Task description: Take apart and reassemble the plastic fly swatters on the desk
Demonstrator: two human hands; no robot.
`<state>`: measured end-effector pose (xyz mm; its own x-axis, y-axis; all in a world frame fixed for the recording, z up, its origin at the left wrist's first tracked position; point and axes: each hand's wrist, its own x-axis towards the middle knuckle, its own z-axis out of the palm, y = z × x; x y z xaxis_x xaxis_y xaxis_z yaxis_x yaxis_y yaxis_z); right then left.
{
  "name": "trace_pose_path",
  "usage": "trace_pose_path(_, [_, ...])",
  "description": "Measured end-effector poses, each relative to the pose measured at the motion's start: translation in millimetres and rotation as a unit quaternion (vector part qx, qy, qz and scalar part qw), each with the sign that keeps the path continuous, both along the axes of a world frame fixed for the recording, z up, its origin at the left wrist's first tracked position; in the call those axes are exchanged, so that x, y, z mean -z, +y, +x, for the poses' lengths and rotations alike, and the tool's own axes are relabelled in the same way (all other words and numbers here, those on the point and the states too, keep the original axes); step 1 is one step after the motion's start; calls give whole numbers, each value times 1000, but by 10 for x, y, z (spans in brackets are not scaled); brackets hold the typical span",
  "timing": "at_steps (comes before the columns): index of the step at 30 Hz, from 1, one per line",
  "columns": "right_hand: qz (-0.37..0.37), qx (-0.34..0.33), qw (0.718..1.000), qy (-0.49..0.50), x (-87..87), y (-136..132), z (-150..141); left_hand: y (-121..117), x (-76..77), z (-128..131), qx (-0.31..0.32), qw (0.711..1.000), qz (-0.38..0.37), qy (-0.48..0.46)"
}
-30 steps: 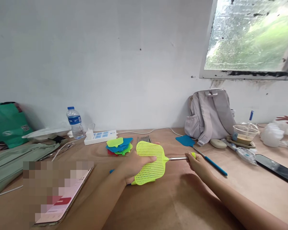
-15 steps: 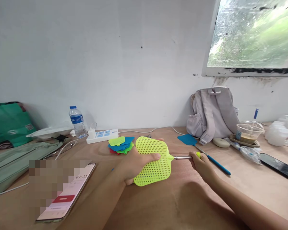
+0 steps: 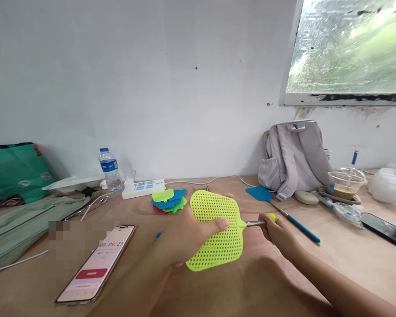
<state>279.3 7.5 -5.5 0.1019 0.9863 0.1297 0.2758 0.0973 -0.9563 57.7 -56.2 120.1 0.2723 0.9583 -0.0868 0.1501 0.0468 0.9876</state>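
Over table, I see flyswatter. Left hand closed on its mesh, thumb across top. Right hand curled round handle. Step, I judge: adjusting metal rod; next calls for straight pull.

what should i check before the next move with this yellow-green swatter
1. Left hand gripping the swatter head: ok, thumb across its mesh.
2. Right hand closed on the handle: ok.
3. Metal rod joined to the head: ok, no gap shows.
4. Rod fully collapsed: cannot tell, right hand hides its far end.
5. Blue swatter out of both hands: ok, lying on the table.
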Motion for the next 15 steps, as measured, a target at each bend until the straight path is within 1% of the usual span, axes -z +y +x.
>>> trace_pose_path(3, [15, 12, 1000, -12, 6, 13, 26, -54, -38, 15, -21, 998, 33, 46])
trace_pose_path(5, [31, 28, 999, -20, 11, 32, 59, -38, -20, 7, -37, 996, 48, 63])
trace_pose_path(7, [48, 35, 998, -22, 11, 40, 77, 21, 14, -32, -33, 996, 48, 64])
trace_pose_path(9, [54, 18, 998, -12, 3, 21, 66, 104, 34, -105, -6, 997, 51, 54])
trace_pose_path(10, [58, -2, 998, -3, -4, 1, 49, 147, 34, -151, 2, 996, 65, 57])
trace_pose_path(11, [62, -27, 998, 9, -11, -25, 28, 187, 26, -199, -4, 993, 90, 71])
trace_pose_path(12, [68, -55, 996, 22, -18, -55, 4, 223, 13, -247, -27, 987, 128, 99])
trace_pose_path(13, [72, -81, 994, 32, -23, -84, -21, 251, -3, -289, -68, 972, 175, 139])
trace_pose_path(14, [73, -104, 991, 38, -26, -112, -45, 272, -18, -322, -120, 948, 231, 185])
trace_pose_path(15, [72, -118, 990, 37, -25, -133, -66, 285, -28, -342, -174, 912, 292, 230])
